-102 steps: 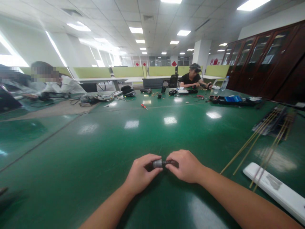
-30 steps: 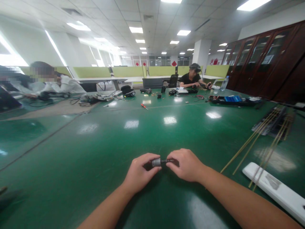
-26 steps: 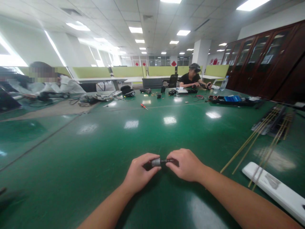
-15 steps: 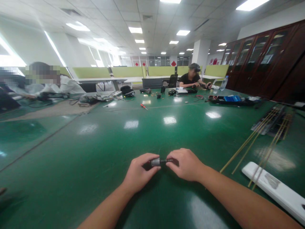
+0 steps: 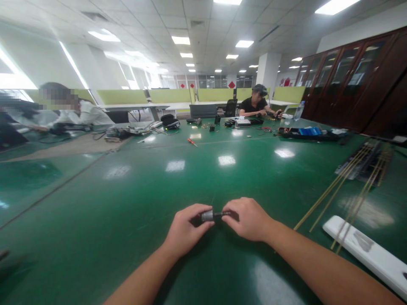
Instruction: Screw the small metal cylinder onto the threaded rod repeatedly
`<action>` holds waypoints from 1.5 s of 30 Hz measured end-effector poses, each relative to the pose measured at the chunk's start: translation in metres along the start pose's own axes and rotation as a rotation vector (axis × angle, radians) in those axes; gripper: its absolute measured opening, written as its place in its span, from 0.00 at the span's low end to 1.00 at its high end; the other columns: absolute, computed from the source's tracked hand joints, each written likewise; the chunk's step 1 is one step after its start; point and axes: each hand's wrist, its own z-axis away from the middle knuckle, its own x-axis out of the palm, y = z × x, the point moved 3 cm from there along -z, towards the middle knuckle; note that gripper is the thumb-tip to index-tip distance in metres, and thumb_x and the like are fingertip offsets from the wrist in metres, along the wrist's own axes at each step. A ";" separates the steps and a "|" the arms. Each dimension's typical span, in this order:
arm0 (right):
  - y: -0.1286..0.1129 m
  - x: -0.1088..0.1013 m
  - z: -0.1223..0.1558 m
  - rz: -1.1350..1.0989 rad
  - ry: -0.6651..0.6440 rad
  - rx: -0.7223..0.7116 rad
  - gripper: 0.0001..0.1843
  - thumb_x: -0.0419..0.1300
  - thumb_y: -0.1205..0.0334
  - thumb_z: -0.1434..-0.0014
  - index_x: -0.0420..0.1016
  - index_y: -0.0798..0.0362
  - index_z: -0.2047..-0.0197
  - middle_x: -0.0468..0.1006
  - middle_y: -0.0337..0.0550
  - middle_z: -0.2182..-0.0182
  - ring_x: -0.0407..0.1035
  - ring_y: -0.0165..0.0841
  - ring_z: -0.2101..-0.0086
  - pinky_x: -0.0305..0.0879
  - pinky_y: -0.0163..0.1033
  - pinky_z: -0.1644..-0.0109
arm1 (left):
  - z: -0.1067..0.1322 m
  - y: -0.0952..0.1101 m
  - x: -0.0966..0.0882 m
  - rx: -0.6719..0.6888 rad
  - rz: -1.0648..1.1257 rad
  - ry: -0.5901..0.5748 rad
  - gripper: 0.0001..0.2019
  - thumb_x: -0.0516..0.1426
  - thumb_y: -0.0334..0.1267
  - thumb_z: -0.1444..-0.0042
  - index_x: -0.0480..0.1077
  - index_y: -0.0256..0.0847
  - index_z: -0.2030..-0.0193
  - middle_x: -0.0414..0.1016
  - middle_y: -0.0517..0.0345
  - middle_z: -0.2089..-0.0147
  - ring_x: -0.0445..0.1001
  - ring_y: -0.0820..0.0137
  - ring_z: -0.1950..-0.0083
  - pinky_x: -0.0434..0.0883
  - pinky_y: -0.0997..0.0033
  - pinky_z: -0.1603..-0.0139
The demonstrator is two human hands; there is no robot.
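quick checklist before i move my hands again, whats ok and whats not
1. Left hand on the grey cylinder: ok, held between thumb and fingers.
2. Right hand on the dark rod: ok, pinched between thumb and fingers.
3. Cylinder and rod in line: ok, roughly end to end.
4. Rod fastened to the cylinder: cannot tell, too small to see.
5. Red screwdriver within easy reach: not ok, it lies well beyond both hands.
6. Right forearm apart from the white case: cannot tell, they look close.
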 end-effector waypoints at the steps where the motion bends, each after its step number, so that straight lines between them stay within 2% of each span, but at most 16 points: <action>1: 0.000 0.000 0.000 0.002 0.001 0.000 0.08 0.60 0.57 0.39 0.77 0.51 0.60 0.80 0.40 0.68 0.70 0.33 0.69 0.58 0.38 0.62 | 0.000 0.000 0.000 0.001 0.000 0.003 0.14 0.67 0.35 0.48 0.76 0.48 0.54 0.80 0.61 0.57 0.78 0.68 0.57 0.73 0.69 0.53; 17: 0.001 -0.001 0.001 -0.002 0.003 0.000 0.08 0.59 0.57 0.38 0.77 0.50 0.60 0.80 0.39 0.69 0.70 0.33 0.69 0.58 0.38 0.62 | 0.000 -0.002 0.000 -0.002 -0.009 0.005 0.14 0.66 0.36 0.48 0.76 0.48 0.54 0.80 0.61 0.57 0.78 0.68 0.57 0.73 0.69 0.52; 28: 0.001 -0.003 0.001 0.010 0.003 0.001 0.08 0.60 0.58 0.39 0.77 0.51 0.60 0.80 0.39 0.68 0.71 0.33 0.68 0.59 0.38 0.61 | -0.001 0.001 -0.001 -0.009 -0.004 0.015 0.13 0.65 0.37 0.48 0.77 0.44 0.54 0.81 0.55 0.57 0.79 0.65 0.57 0.75 0.65 0.52; 45: 0.002 -0.004 0.001 0.013 0.008 0.012 0.07 0.60 0.58 0.39 0.77 0.50 0.61 0.80 0.39 0.69 0.70 0.33 0.69 0.58 0.38 0.62 | 0.000 -0.003 -0.001 -0.014 -0.011 0.007 0.13 0.66 0.37 0.47 0.77 0.46 0.54 0.81 0.57 0.57 0.78 0.65 0.56 0.74 0.66 0.52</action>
